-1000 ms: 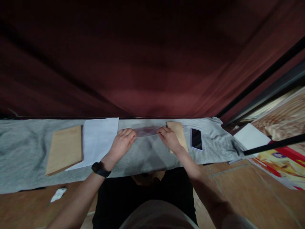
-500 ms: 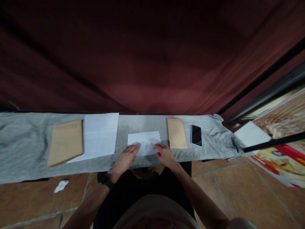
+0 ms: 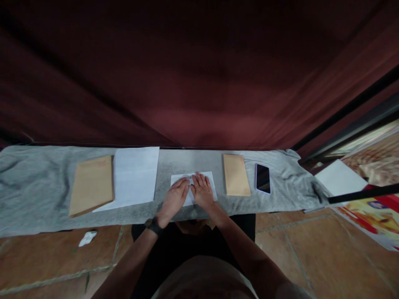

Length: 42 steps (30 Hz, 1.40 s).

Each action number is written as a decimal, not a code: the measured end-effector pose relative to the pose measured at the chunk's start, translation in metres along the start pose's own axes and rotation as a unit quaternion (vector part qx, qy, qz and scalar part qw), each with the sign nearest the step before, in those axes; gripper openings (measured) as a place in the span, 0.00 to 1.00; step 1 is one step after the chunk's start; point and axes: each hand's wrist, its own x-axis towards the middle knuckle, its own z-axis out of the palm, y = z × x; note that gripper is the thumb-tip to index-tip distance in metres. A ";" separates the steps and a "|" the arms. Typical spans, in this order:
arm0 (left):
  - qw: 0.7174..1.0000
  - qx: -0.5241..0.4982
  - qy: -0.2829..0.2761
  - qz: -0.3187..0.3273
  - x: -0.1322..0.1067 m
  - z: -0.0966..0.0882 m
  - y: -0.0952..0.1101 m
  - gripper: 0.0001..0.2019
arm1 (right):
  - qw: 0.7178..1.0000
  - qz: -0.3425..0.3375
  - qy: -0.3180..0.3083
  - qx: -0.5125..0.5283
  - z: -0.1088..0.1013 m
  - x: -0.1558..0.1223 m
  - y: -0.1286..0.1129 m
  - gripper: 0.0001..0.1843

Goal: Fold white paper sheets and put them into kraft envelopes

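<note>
A small white sheet of paper (image 3: 189, 200), which looks folded, lies on the grey cloth in front of me. My left hand (image 3: 177, 196) rests on its left part with the fingers stretched toward the middle. On the right part lies my right hand (image 3: 202, 191), palm down and fingers spread flat. The two hands are close together and cover much of the paper. To the right is a small brown envelope (image 3: 236, 175). Farther left are a larger white sheet (image 3: 135, 176) and a big brown envelope (image 3: 92, 185) that overlaps its edge.
A phone (image 3: 263, 178) lies right of the small envelope. The grey cloth (image 3: 37, 187) covers a narrow bench against a dark red curtain (image 3: 193, 104). A white scrap (image 3: 87, 238) is on the tiled floor. At far right stands a colourful printed box (image 3: 374, 216).
My right hand has moved forward and left and flattened onto the small paper. My left hand has slid toward the paper's middle. The whole view has shifted slightly.
</note>
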 end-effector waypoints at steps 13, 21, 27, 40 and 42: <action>0.991 0.119 0.037 -0.045 0.005 0.043 -0.006 0.31 | 0.997 0.061 0.022 -0.044 -0.007 -0.002 0.016 0.28; 0.988 0.090 0.092 -0.081 -0.022 0.029 -0.019 0.33 | 0.995 0.089 0.040 -0.033 -0.014 -0.010 0.036 0.30; 0.989 0.077 0.090 -0.085 -0.029 0.023 -0.021 0.33 | 0.994 0.104 0.008 -0.023 -0.021 -0.002 0.042 0.30; 0.989 0.083 0.096 -0.080 -0.028 0.027 -0.023 0.34 | 0.999 0.029 -0.011 -0.009 -0.013 0.005 0.023 0.28; 0.989 0.085 0.101 -0.073 -0.029 0.027 -0.024 0.34 | 0.999 0.030 -0.017 -0.006 -0.022 0.014 0.030 0.26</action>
